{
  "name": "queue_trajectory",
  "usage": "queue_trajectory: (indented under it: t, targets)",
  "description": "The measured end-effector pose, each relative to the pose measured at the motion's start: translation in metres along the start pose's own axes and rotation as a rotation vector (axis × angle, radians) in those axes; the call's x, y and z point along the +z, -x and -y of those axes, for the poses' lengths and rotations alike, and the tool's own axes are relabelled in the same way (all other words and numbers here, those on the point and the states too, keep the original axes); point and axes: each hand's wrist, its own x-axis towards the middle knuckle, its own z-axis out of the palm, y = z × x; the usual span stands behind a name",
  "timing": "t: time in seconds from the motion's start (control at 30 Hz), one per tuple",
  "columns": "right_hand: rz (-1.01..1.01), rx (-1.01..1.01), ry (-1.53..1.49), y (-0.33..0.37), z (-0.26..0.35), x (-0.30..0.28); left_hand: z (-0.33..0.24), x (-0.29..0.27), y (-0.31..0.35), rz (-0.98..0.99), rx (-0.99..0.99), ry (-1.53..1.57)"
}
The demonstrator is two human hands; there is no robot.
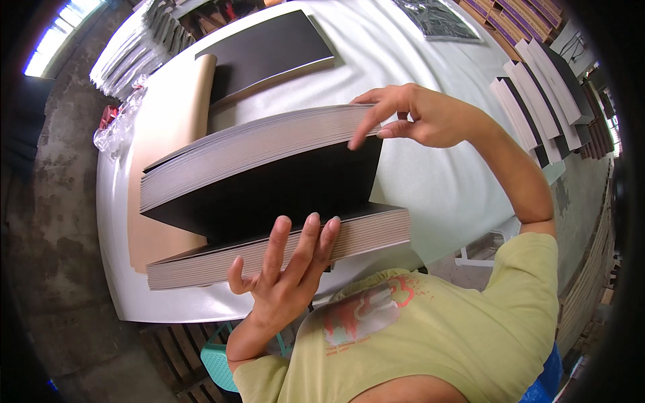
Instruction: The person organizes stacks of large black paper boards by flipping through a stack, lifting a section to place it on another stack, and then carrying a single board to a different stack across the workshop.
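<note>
A thick black-paged book block (289,181) with pale layered page edges stands parted in front of me, its upper part raised in a wedge above its lower part (356,235). My right hand (420,117) pinches the raised part at its right corner, thumb and fingers around the edge. My left hand (289,269) presses against the near edge of the lower part, its fingers stretched and spread, the tips reaching over the rim. The left thumb is hidden. Behind lies another flat black-faced block (269,50), beside a rolled edge of brown paper (203,87).
A white cloth-like sheet (430,181) covers the table. Several similar blocks (537,101) stack at the right, and plastic-wrapped bundles (138,50) at the far left. A plastic-wrapped black item (437,19) lies at the back. A green stool (218,363) stands below the near edge.
</note>
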Motion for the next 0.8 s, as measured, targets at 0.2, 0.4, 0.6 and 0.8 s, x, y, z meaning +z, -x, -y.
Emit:
queue_trajectory:
  t: [0.2, 0.4, 0.6, 0.8]
  targets:
    - [0.006, 0.054, 0.081, 0.008, 0.009, 0.004, -0.002, -0.009, 0.000, 0.128, -0.040, 0.042]
    - [0.046, -0.020, 0.198, 0.009, 0.006, 0.004, 0.000, -0.008, -0.002, 0.190, -0.042, 0.121]
    - [0.028, 0.039, 0.191, 0.007, 0.004, 0.008, 0.001, -0.005, -0.002, 0.191, -0.038, 0.139]
    - [0.056, 0.037, 0.105, 0.006, 0.009, 0.001, 0.001, 0.003, 0.005, 0.101, -0.047, 0.104]
